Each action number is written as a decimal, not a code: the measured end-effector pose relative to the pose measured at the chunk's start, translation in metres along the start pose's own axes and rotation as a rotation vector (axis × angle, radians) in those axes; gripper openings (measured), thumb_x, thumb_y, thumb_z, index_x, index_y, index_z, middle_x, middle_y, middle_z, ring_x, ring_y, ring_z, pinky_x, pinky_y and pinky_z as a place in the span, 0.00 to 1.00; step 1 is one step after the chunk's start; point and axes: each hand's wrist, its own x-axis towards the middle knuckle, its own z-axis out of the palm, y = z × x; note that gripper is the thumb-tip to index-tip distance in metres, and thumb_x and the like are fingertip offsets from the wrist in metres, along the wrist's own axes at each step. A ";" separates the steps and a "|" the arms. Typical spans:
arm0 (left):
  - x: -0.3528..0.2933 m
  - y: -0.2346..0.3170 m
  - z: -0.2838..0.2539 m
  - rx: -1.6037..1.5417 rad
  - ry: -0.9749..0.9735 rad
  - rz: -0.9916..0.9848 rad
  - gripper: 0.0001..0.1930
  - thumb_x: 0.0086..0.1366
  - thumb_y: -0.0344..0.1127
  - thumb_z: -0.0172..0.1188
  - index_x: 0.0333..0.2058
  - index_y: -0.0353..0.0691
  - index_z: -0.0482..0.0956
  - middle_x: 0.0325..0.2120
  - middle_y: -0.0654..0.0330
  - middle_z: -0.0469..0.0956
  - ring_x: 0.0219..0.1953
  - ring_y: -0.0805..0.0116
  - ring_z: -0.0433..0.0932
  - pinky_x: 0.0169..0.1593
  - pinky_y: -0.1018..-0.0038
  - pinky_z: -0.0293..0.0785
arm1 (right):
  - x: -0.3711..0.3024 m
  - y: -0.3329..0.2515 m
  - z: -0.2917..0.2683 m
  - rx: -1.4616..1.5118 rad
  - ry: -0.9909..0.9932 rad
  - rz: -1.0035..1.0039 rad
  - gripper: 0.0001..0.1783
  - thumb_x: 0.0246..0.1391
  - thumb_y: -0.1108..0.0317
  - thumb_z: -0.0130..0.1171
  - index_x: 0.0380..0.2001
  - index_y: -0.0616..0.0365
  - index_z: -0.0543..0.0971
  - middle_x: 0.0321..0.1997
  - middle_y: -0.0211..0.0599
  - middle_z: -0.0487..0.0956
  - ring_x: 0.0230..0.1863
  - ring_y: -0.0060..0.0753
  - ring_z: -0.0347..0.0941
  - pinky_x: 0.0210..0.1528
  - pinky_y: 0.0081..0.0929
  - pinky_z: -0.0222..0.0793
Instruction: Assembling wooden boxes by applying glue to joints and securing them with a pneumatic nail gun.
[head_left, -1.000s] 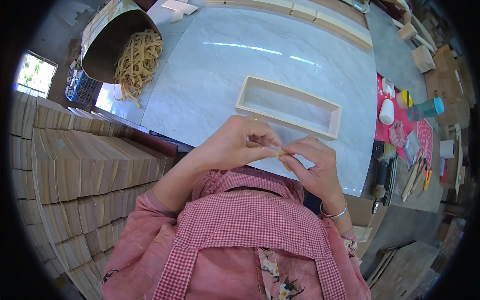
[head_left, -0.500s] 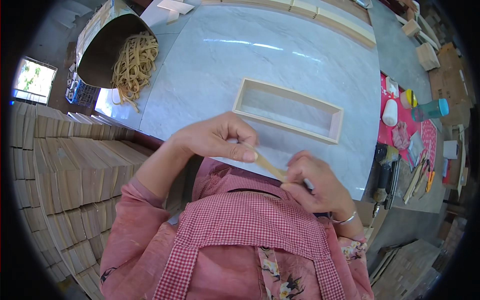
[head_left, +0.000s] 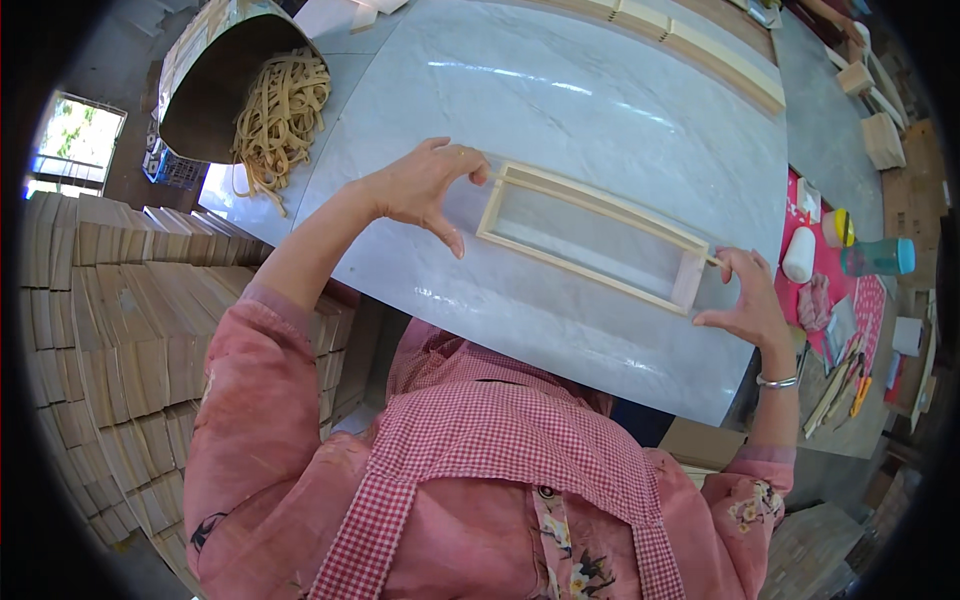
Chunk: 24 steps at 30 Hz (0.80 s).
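A shallow, open rectangular frame of pale wood [head_left: 590,270] lies slanted on the table before me. My left hand [head_left: 425,190] is at its left end, thumb spread away from curled fingers. At the right end is my right hand [head_left: 745,300], thumb and fingers apart in a C shape. A tan rubber band [head_left: 715,260] shows at my right fingertips and seems stretched along the frame's far side to my left fingers. Against the pale wood, its full path is hard to make out.
A tipped container [head_left: 205,110] spills a heap of tan bands [head_left: 285,120] at the far left. Long wooden pieces [head_left: 720,65] line the table's far edge. Stacked boards [head_left: 150,330] stand left. A white bottle [head_left: 799,255] and a teal jar [head_left: 878,257] are on the right.
My hands have moved forward and wide apart, from near my apron to the frame's two ends. The band, short between them before, is now drawn out long.
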 end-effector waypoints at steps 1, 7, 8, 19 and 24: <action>-0.003 -0.002 0.003 -0.019 -0.028 -0.017 0.31 0.41 0.58 0.79 0.35 0.47 0.73 0.34 0.67 0.76 0.41 0.61 0.76 0.69 0.56 0.57 | -0.002 -0.001 0.003 0.013 -0.003 0.010 0.35 0.25 0.55 0.83 0.25 0.48 0.63 0.33 0.26 0.76 0.43 0.36 0.75 0.71 0.48 0.52; -0.007 0.008 0.019 -0.160 -0.040 -0.106 0.25 0.48 0.50 0.78 0.34 0.45 0.73 0.37 0.65 0.80 0.48 0.59 0.78 0.70 0.50 0.56 | -0.009 -0.016 0.024 0.035 -0.051 0.060 0.31 0.30 0.61 0.82 0.23 0.49 0.63 0.32 0.28 0.78 0.50 0.40 0.78 0.73 0.50 0.52; -0.013 0.010 0.026 -0.151 -0.009 -0.091 0.22 0.49 0.47 0.77 0.35 0.44 0.74 0.40 0.64 0.80 0.51 0.59 0.78 0.71 0.50 0.56 | -0.016 -0.012 0.029 0.046 -0.009 0.023 0.30 0.32 0.62 0.81 0.22 0.50 0.63 0.32 0.29 0.78 0.50 0.40 0.78 0.72 0.51 0.53; -0.045 0.029 0.070 0.037 0.330 0.083 0.11 0.60 0.33 0.68 0.41 0.36 0.84 0.51 0.57 0.83 0.61 0.56 0.76 0.72 0.57 0.58 | -0.043 -0.006 0.081 -0.002 0.322 -0.151 0.11 0.49 0.73 0.69 0.22 0.59 0.75 0.32 0.33 0.80 0.55 0.47 0.78 0.64 0.46 0.64; -0.037 0.024 0.061 -0.072 0.233 -0.017 0.16 0.59 0.26 0.64 0.47 0.36 0.84 0.56 0.58 0.81 0.63 0.54 0.74 0.73 0.54 0.56 | -0.046 -0.009 0.068 0.068 0.258 -0.217 0.04 0.51 0.75 0.64 0.31 0.59 0.79 0.42 0.33 0.81 0.60 0.44 0.74 0.65 0.40 0.62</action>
